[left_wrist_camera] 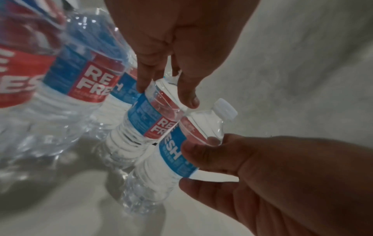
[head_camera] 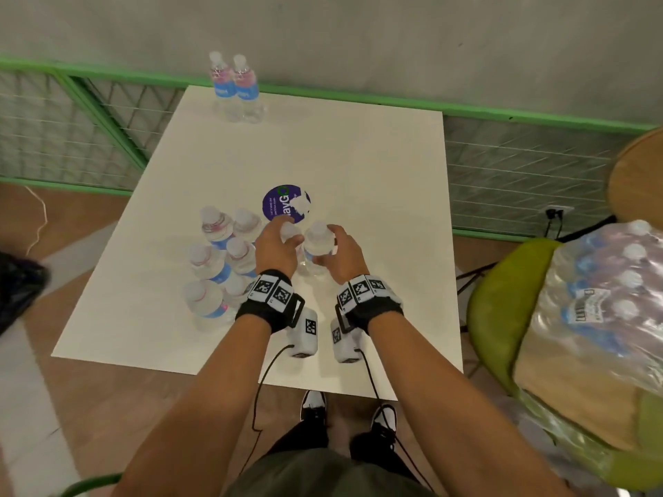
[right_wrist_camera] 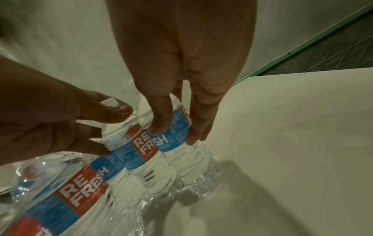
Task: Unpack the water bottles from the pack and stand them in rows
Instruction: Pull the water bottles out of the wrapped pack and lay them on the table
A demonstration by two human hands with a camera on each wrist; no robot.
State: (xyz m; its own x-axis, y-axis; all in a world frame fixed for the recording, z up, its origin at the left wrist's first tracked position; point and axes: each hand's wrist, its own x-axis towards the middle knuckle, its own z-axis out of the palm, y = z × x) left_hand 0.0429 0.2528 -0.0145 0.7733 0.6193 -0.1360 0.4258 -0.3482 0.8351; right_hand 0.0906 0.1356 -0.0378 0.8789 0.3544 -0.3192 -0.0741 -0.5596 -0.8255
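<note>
Each hand grasps one bottle high on its shoulder, so the base stays free to settle flat on the worktop [head_camera: 358, 166]. The left hand [head_camera: 276, 245] holds the left bottle [left_wrist_camera: 149, 118] and the right hand [head_camera: 341, 256] holds the right bottle [head_camera: 317, 242], the two touching side by side. They go down just right of the cluster [head_camera: 219, 260] of standing bottles, probably to extend its rows. Two bottles [head_camera: 235, 87] stand apart at the far edge. The pack [head_camera: 606, 303], still mostly full, lies on a green chair [head_camera: 502, 306] to the right, within easy reach.

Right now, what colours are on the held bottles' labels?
Blue and red with white lettering on each label, clearest in the right wrist view.
</note>
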